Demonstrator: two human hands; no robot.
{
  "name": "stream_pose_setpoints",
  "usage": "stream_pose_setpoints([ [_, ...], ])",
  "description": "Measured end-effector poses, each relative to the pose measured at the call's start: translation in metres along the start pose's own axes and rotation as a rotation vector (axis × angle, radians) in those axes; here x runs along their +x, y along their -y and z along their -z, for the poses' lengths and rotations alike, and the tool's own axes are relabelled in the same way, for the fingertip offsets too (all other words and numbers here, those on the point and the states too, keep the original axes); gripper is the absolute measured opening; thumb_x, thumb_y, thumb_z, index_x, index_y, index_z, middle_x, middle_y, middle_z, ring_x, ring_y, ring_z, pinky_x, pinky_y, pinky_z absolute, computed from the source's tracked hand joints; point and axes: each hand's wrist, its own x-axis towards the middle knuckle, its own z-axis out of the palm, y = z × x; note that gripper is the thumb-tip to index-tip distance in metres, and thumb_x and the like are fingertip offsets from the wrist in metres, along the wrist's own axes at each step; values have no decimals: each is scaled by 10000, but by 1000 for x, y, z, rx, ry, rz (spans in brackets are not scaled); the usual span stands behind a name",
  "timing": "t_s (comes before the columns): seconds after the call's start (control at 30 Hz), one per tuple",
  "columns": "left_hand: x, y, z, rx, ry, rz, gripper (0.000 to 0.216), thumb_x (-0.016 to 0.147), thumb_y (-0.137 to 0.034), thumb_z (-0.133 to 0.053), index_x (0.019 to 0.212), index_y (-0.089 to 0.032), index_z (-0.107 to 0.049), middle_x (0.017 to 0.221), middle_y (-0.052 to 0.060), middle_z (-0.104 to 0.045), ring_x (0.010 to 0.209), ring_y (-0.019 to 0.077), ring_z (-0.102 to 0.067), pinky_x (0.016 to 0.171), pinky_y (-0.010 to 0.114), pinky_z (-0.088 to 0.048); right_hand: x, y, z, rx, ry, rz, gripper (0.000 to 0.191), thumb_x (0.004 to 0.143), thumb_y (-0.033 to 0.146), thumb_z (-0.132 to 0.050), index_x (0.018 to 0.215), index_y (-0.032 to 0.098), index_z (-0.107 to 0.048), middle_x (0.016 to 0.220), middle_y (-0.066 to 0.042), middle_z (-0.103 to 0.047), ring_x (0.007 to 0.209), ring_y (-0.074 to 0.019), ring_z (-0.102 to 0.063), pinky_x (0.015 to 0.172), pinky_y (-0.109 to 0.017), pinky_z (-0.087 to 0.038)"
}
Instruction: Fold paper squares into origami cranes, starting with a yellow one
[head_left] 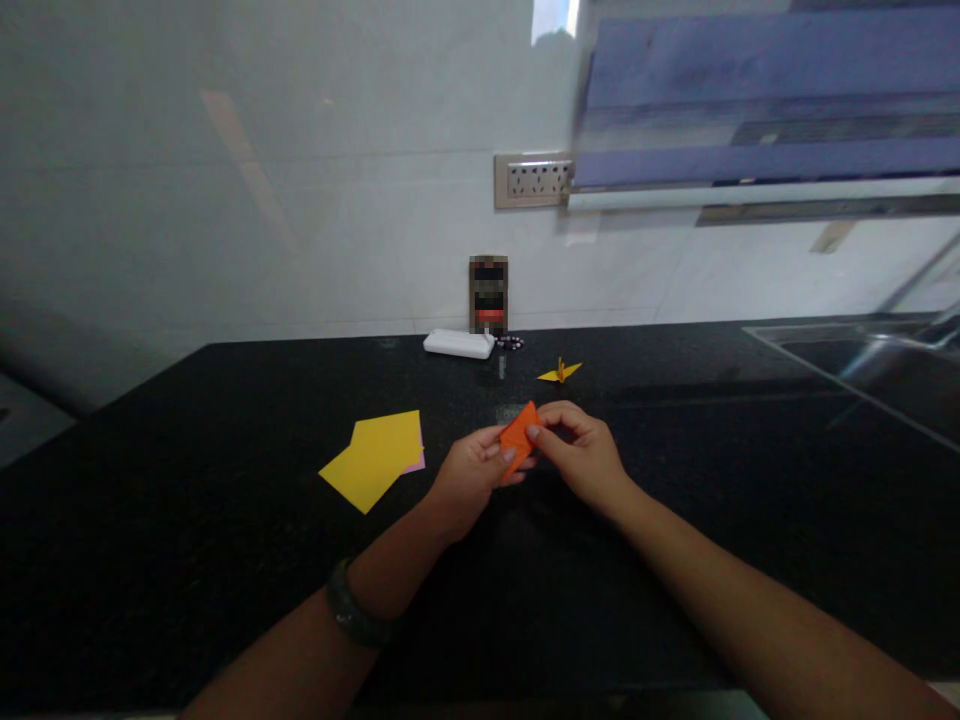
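A small folded piece of orange paper [517, 440] is held between both hands above the black counter. My left hand [472, 475] grips its lower left part, with the thumb on top and the fingers underneath. The thumb and forefinger of my right hand [585, 450] pinch its upper right edge. Behind my right hand a folded yellow paper crane [560, 372] stands on the counter with its wings spread. To the left of my left hand lie overlapping yellow paper sheets [375, 460], with a pink edge showing from beneath.
At the back of the black counter [225, 420] a white power bank [459, 344] lies before a phone-like upright object [489, 292], blurred out, against the wall. A beaded dark strap [511, 343] lies beside it. A sink [885, 360] is at the right, and a socket panel [534, 180] is on the wall.
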Motion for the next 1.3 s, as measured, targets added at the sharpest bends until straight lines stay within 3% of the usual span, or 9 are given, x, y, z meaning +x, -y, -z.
stream_pose_setpoints([
  [0.17,0,-1,1,-22,4,25,315,649,-276,-655,915,-116,-605,871,72,-644,727,127,-593,649,237,-468,-2,1,1,14,73,53,74,689,202,-606,748,218,-646,891,-45,-549,842,-168,-545,697,-312,-471],
  [0.3,-1,-1,0,-52,56,-14,336,671,-253,-635,992,-158,-602,972,64,-625,775,115,-583,666,216,-455,-4,5,1,-72,146,236,174,690,122,-580,774,246,-669,912,-40,-542,872,-163,-530,758,-329,-457],
  [0.47,0,-2,-2,-69,55,-23,281,655,-210,-637,932,-162,-631,875,40,-647,727,106,-582,674,224,-451,-6,7,3,-195,174,423,260,657,62,-548,795,243,-674,988,-49,-525,928,-181,-502,808,-358,-436],
  [0.63,-1,-3,-2,-107,76,-38,287,674,-184,-608,960,-156,-615,879,46,-641,704,94,-573,695,230,-452,-5,3,5,-325,185,433,302,686,78,-524,889,257,-659,1020,-55,-519,946,-192,-489,807,-371,-435],
  [0.83,-1,-4,-3,-129,43,10,183,650,-144,-586,829,-123,-621,760,40,-640,656,108,-571,664,236,-455,-5,3,9,-455,236,494,238,707,146,-543,888,236,-668,1070,-77,-500,964,-212,-475,795,-383,-435],
  [0.97,0,-3,-1,-271,45,7,148,700,-169,-502,780,-109,-612,723,60,-637,623,127,-579,615,254,-466,-5,2,9,-424,209,494,241,697,130,-539,873,229,-672,1039,-72,-511,947,-205,-486,789,-378,-442],
  [1.3,0,-4,4,-380,63,77,253,831,-256,-421,909,-83,-589,838,104,-649,647,146,-617,576,277,-504,-5,6,6,-270,168,450,276,671,65,-536,862,209,-674,1003,-71,-531,927,-189,-504,801,-364,-448],
])
